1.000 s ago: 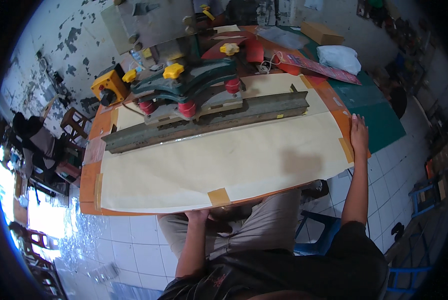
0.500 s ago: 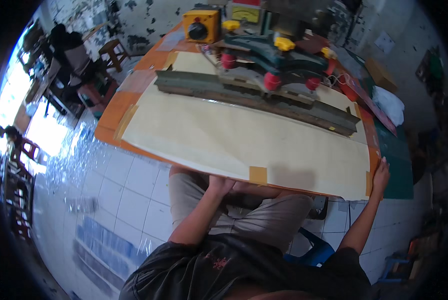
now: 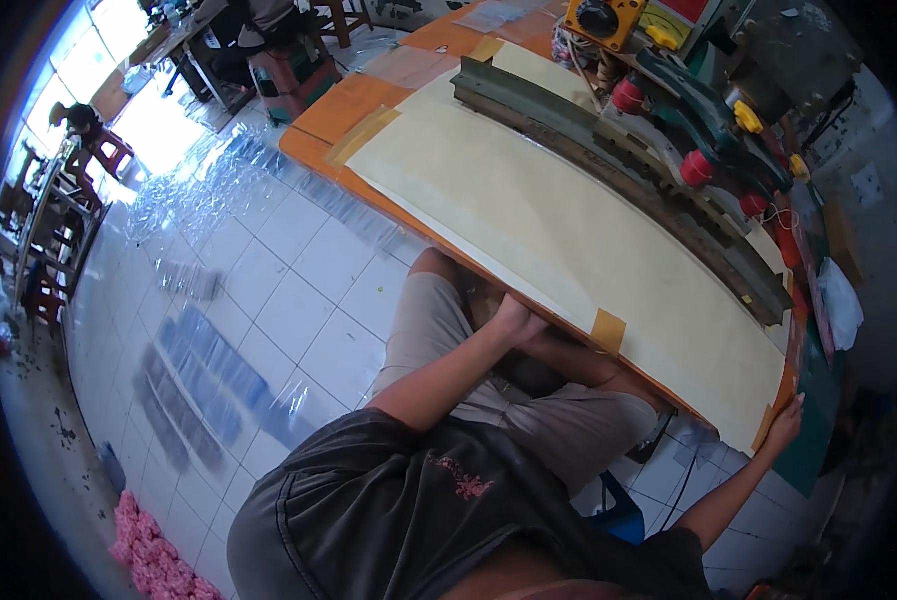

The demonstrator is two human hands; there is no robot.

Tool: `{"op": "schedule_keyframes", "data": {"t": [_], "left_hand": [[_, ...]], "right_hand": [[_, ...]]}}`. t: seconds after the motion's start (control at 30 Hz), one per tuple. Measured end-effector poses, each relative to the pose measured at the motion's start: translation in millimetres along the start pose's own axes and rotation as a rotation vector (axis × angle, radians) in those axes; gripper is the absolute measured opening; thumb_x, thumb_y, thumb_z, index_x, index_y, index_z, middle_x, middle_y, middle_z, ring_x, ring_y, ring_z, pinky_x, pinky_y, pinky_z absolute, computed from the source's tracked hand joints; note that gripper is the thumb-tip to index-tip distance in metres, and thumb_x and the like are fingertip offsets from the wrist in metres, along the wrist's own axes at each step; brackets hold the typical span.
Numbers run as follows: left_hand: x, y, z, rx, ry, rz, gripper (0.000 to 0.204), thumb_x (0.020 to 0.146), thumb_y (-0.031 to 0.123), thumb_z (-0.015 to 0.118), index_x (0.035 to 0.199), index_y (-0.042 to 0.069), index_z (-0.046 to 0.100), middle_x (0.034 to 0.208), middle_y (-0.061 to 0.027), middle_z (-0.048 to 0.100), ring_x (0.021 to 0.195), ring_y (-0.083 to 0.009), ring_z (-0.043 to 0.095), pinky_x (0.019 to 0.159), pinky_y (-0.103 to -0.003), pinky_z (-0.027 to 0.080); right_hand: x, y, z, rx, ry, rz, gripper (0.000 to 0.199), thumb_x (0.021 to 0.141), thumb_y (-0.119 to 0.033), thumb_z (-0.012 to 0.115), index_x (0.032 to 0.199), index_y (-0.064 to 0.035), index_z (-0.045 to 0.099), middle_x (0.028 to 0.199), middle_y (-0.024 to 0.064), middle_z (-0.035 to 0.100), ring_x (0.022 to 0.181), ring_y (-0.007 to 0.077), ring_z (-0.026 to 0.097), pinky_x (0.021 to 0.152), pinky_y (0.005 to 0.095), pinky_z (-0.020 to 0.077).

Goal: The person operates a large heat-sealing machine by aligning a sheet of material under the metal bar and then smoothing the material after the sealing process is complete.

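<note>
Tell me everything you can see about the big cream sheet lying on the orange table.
The cream sheet is a large, smooth, paper-like rectangle lying flat over most of the orange table. Tan tape strips fix its edges and corners. A long grey metal bar lies along its far edge. The left hand touches its near edge; the right hand rests at its right corner.

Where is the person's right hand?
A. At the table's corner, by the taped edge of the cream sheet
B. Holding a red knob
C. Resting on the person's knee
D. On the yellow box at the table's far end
A: the right hand grips the table corner beside the cream sheet.
</note>
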State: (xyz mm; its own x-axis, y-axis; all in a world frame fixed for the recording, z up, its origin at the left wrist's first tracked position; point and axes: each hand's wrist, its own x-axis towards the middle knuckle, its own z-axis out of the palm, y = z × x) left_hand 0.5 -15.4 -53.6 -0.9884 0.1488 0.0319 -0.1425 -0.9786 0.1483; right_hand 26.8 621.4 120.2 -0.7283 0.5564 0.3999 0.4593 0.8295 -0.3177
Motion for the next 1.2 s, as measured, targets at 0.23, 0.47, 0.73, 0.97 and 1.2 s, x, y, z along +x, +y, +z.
{"op": "schedule_keyframes", "data": {"t": [0.23,0.47,0.73,0.97,1.2], "left_hand": [[0,2,9,0.074,0.031,0.019,0.061,0.1,0.05,0.055,0.14,0.004,0.049,0.137,-0.0133,0.059,0.123,-0.0295,0.059,0.102,-0.047,0.052],[-6,9,19,0.111,0.005,0.015,0.064,0.098,0.052,0.057,0.141,0.004,0.047,0.139,-0.014,0.057,0.126,-0.03,0.057,0.105,-0.05,0.05],[-8,4,34,0.131,0.07,0.057,0.066,0.095,0.055,0.059,0.138,0.006,0.051,0.137,-0.0111,0.059,0.126,-0.0297,0.056,0.109,-0.05,0.046],[-9,7,45,0.233,0.013,0.107,0.061,0.099,0.054,0.052,0.138,0.007,0.051,0.135,-0.009,0.06,0.128,-0.0278,0.055,0.111,-0.047,0.044],[-13,-1,67,0.268,0.155,0.132,0.061,0.099,0.054,0.052,0.138,0.007,0.051,0.138,-0.0081,0.058,0.128,-0.0277,0.054,0.112,-0.046,0.043]], "right_hand": [[2,-1,2,0.03,-0.022,-0.009,0.071,0.105,-0.06,0.03,0.138,-0.0034,0.058,0.143,0.0257,0.054,0.135,0.0461,0.046,0.112,0.0475,0.037],[-16,-27,-6,0.164,-0.05,-0.007,0.066,0.107,-0.053,0.032,0.137,0.0007,0.057,0.143,0.0266,0.053,0.136,0.0443,0.045,0.113,0.0427,0.0364],[-12,-25,-11,-0.013,-0.043,-0.214,0.063,0.109,-0.049,0.027,0.139,-0.003,0.056,0.15,0.0228,0.048,0.142,0.0423,0.038,0.117,0.049,0.0303],[-22,-43,-14,-0.034,-0.078,-0.172,0.067,0.108,-0.054,0.021,0.147,-0.0087,0.05,0.155,0.0168,0.045,0.15,0.0354,0.03,0.122,0.0551,0.0209],[-22,-45,-16,0.087,-0.04,-0.232,0.061,0.108,-0.05,0.03,0.139,-0.0067,0.059,0.148,0.0174,0.053,0.145,0.0338,0.04,0.12,0.0476,0.0292]]}}
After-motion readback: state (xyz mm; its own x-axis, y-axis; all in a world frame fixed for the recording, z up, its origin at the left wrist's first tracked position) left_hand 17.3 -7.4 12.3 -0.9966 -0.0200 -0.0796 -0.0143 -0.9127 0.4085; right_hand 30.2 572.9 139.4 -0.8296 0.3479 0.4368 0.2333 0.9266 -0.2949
